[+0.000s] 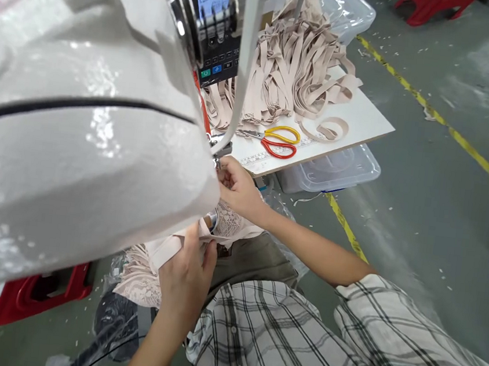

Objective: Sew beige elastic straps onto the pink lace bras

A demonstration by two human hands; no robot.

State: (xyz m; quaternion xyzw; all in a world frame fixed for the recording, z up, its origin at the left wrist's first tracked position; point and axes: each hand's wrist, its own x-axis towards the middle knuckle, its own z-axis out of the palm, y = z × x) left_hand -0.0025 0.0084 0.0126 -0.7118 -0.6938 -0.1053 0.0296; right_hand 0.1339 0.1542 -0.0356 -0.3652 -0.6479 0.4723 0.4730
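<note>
Sewing machine [97, 173] blocks the view; moving parts could nip fingers. Lace fabric [229, 222] hangs beneath; its weight could skew it. Hands apart: left hand [186, 276] pinches pale band [167, 250], might fold it if slack; right hand [245, 195] curled near machine, grip unclear.

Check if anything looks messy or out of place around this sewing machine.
Mostly the floor: small pale scraps are scattered over it, like offcuts nobody swept up. On the white tabletop, one beige loop lies apart from the tangled heap of strips, perhaps slipped off. I see no spill or obvious damage.
</note>
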